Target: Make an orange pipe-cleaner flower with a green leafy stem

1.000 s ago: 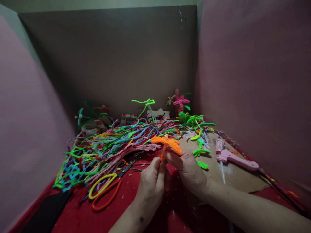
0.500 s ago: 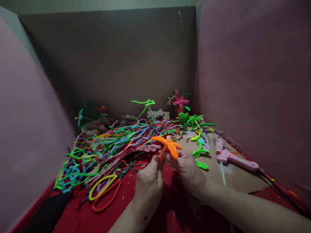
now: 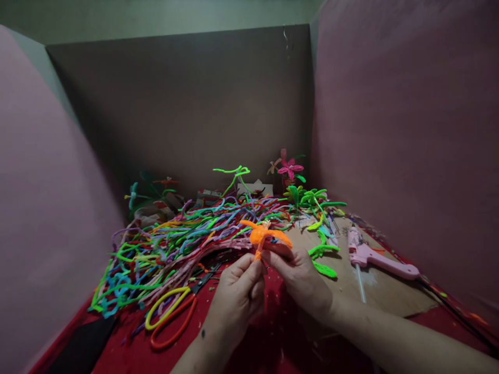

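Note:
An orange fuzzy flower [image 3: 268, 236] with long petals and a pale centre is held up over the red cloth. My left hand [image 3: 241, 291] pinches its short stem just below the petals. Close on the right, my right hand [image 3: 304, 280] has its thumb and fingers closed beside the stem, under the right petal; what lies between those fingertips is hidden. Behind both hands spreads a heap of coloured pipe cleaners [image 3: 202, 223].
Scissors [image 3: 171, 317] with yellow and red handles lie left of my hands. A pink glue gun [image 3: 382, 259] rests on cardboard [image 3: 393, 296] at the right, near green leaf pieces [image 3: 323, 249]. A pink flower [image 3: 290, 169] stands at the back.
The orange flower has turned in my fingers, so its petals point differently and its stem shows. My left hand has rolled, showing more of its fingers. The view has shifted slightly.

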`<state>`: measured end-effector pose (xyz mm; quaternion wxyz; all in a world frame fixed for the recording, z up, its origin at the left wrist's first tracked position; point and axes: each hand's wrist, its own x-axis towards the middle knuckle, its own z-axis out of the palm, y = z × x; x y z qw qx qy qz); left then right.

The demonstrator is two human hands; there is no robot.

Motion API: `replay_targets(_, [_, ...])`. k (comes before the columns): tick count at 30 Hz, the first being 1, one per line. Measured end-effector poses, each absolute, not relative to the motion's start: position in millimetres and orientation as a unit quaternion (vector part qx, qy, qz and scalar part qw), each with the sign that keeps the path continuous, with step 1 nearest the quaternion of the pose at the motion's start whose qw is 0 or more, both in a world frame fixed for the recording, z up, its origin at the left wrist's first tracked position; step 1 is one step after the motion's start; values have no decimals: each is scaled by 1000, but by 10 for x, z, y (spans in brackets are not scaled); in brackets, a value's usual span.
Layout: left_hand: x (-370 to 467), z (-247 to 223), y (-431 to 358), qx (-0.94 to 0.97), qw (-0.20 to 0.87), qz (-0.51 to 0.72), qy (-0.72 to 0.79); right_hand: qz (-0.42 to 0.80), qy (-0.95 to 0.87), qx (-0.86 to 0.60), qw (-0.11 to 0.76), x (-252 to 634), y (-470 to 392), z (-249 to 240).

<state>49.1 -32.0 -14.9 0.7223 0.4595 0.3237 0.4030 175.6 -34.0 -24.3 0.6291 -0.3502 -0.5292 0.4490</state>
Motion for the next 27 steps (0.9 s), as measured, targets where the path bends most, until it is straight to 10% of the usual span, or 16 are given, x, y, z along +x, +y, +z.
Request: replay_targets(27, [288,-154,-184,500,762,330,244,552,-511,-279,597,1902,-299,-164])
